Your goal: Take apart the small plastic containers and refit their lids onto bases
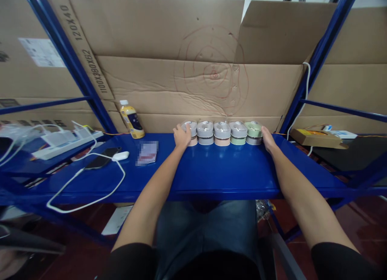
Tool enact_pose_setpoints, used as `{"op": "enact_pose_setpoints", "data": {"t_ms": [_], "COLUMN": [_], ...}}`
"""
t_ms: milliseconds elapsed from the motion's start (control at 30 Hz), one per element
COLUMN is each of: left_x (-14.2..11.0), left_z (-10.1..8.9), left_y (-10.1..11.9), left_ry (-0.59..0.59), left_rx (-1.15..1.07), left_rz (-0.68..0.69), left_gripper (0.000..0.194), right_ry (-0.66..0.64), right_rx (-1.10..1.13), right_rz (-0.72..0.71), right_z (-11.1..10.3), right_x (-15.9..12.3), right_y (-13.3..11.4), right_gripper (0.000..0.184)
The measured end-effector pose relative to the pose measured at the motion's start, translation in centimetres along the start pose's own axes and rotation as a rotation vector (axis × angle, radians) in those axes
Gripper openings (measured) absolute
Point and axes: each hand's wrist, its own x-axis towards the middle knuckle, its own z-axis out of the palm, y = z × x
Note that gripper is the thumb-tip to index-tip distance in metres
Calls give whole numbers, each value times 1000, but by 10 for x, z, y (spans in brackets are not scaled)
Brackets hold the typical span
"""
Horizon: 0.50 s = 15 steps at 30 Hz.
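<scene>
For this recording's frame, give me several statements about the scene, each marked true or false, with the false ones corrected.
1. Five round containers stand in a row on the blue shelf. True.
2. The left hand rests on the phone. False: the left hand is at the leftmost container.
3. The right hand is at the green-topped container. True.
4. The white-capped bottle lies flat. False: the bottle stands.
5. Red rings mark the cardboard. True.

You're facing brown cardboard panels (145,34), red hand-drawn rings (214,74) showing across them, printed lettering (93,72) running down the left, blue metal posts (74,64) slanting at both sides, glossy blue tabletop (223,171) reflecting light, dark red floor (369,219) showing below.
</scene>
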Motion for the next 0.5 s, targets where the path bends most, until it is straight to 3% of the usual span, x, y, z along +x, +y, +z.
{"op": "enact_pose_setpoints", "data": {"t_ms": [100,300,500], "left_x": [11,28,35], "left_z": [-12,-34,-39], "left_y": [-16,-46,-58], "left_ry": [-9,42,75], "left_rx": [-25,-37,-55], "left_rz": [14,14,22], "left_gripper": [53,50,51], "right_ry": [-47,-196,-7], "right_rx": [55,40,-384], "right_rz": [86,-7,16], "right_z": [7,38,64], "right_x": [-8,-27,-41], "right_y": [-9,-34,-58], "right_gripper": [71,77,120]}}
